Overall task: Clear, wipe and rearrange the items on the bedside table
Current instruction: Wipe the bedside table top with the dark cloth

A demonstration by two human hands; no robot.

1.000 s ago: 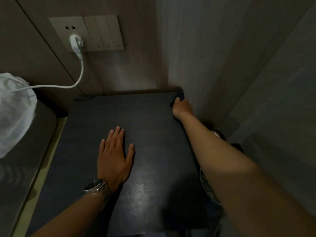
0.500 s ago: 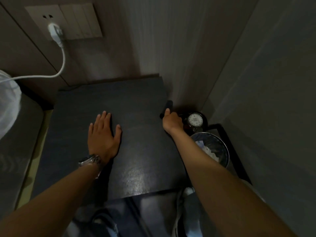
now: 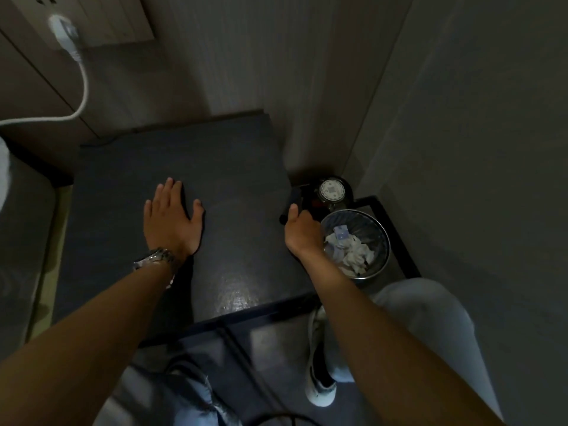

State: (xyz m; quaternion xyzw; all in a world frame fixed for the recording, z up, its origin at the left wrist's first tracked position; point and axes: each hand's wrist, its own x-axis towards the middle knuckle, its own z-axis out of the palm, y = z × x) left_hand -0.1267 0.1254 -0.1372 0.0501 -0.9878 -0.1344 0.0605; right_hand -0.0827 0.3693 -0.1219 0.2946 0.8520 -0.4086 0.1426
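Observation:
The bedside table [image 3: 233,167] has a bare dark top with a dull sheen near its front edge. My left hand [image 3: 172,219] lies flat on the middle of the top, palm down, holding nothing, with a metal watch on the wrist. My right hand [image 3: 302,233] is at the table's right edge, fingers curled around a small dark object [image 3: 293,199] that pokes out beyond the thumb. It is too dark to tell whether this is a cloth or something rigid.
Right of the table, a wire waste bin [image 3: 381,238] holds crumpled tissues, with a dark kettle [image 3: 333,190] behind it on a low black stand. A white plug [image 3: 63,32] and cable hang from the wall socket. The bed [image 3: 21,241] is at the left. My shoe [image 3: 319,385] is on the floor.
My right hand has slid with the dark object from the table's back right corner forward along the right edge. The view tilted down, revealing bin and kettle. The left hand stayed flat.

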